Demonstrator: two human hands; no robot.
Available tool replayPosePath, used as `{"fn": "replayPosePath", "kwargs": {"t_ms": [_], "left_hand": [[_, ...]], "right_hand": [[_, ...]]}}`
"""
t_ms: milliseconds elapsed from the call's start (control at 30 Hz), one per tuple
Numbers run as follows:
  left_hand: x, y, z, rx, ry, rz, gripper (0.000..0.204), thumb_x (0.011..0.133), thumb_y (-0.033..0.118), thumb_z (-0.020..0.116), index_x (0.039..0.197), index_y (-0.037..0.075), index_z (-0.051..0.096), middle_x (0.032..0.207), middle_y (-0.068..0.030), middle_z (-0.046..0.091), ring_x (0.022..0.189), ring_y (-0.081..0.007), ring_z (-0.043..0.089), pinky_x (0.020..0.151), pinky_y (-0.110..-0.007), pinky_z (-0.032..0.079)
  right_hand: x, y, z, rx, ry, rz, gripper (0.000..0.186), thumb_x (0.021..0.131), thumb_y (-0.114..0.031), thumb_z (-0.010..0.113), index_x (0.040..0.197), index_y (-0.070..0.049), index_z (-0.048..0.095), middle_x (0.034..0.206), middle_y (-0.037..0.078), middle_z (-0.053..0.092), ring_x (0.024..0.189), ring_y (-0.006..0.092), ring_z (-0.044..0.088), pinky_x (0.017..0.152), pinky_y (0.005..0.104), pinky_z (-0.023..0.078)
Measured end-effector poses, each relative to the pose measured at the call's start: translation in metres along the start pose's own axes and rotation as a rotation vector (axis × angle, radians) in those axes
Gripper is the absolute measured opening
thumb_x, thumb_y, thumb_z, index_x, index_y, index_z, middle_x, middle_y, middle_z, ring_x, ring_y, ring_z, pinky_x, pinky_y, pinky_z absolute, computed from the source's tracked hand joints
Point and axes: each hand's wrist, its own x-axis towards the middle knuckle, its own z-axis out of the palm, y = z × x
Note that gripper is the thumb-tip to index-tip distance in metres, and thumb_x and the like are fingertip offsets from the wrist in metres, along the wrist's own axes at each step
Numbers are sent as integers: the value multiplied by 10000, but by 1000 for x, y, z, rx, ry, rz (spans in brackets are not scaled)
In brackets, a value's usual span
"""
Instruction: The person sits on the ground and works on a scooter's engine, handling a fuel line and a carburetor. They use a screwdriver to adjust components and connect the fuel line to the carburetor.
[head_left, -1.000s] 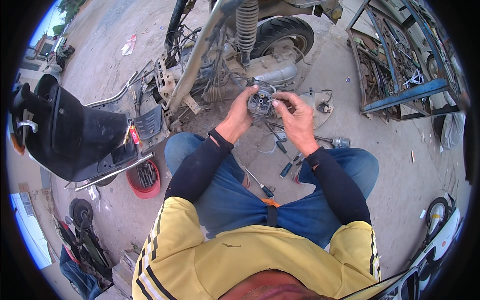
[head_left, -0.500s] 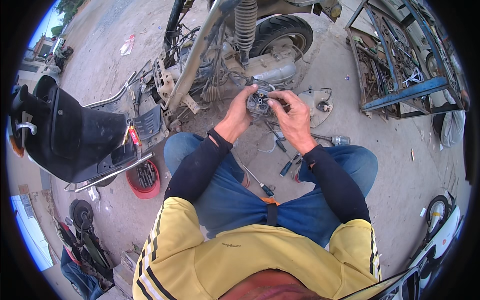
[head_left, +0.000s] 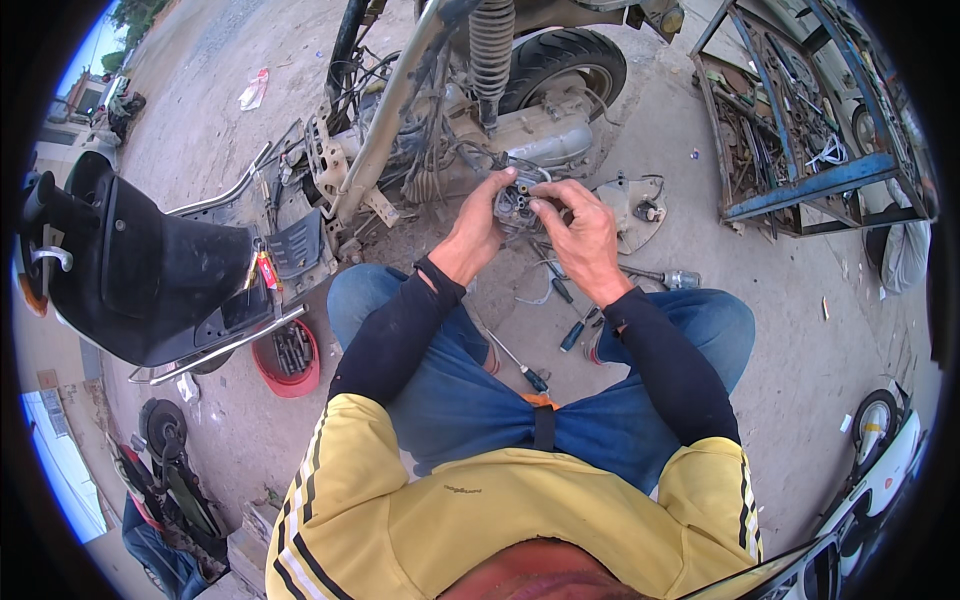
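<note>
Just in front of the dusty scooter engine (head_left: 540, 140), my left hand (head_left: 480, 225) grips a grey metal carburetor (head_left: 515, 208), its open face up with small brass fittings showing. The fingers of my right hand (head_left: 585, 240) are pinched at the carburetor's right side; whether a small piece is between thumb and index finger is too small to make out. Beneath my hands, screwdrivers (head_left: 533, 378) and a socket tool (head_left: 682, 280) lie on the concrete. A detached metal plate (head_left: 635, 225) with a part on it lies right of the carburetor.
A scooter body with black panels (head_left: 150, 270) stands at left, beside a red helmet shell (head_left: 285, 375) holding dark metal parts. A blue metal cart (head_left: 760, 210) with tools is at upper right, near the scooter's rear wheel (head_left: 560, 55). Other two-wheelers (head_left: 175, 500) stand around the edges.
My right hand has shifted slightly up and left over the carburetor, covering more of its right side. My left hand stays nearly still.
</note>
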Motion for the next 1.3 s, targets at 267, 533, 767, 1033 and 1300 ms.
{"fn": "replayPosePath", "kwargs": {"t_ms": [267,533,767,1033,1300], "left_hand": [[0,0,-2,10,0,-6,205,1002,290,621,1086,104,628,1002,-32,677,915,-163,655,818,-346,527],[1,0,-3,1,-30,-9,227,1007,294,613,1102,88,622,1019,-40,682,931,-170,660,835,-350,530],[1,0,-1,-13,-39,-1,242,1013,284,596,1120,68,618,1032,-54,695,958,-185,671,890,-357,536],[6,-3,3,-74,-58,-34,297,983,310,615,1120,47,622,990,-85,707,861,-210,686,805,-376,569],[12,-4,-1,-34,-60,-27,307,977,331,621,1099,50,636,944,-72,708,810,-190,682,761,-350,562]], "right_hand": [[0,0,0,-25,-4,-15,148,905,-85,720,1049,-54,726,931,85,700,781,238,703,676,335,535],[1,3,2,-65,14,-25,135,899,-102,728,1027,-62,727,943,86,707,778,259,709,678,346,537],[4,-6,-9,-83,30,-8,124,867,-117,750,956,-60,687,880,80,675,735,261,682,657,370,526],[-33,1,17,-325,-235,-539,225,751,-49,786,946,-65,676,917,50,689,825,253,702,689,358,568],[-35,-10,23,111,-250,-192,194,838,-24,764,1026,-50,722,938,71,713,758,212,687,639,314,541]]}}
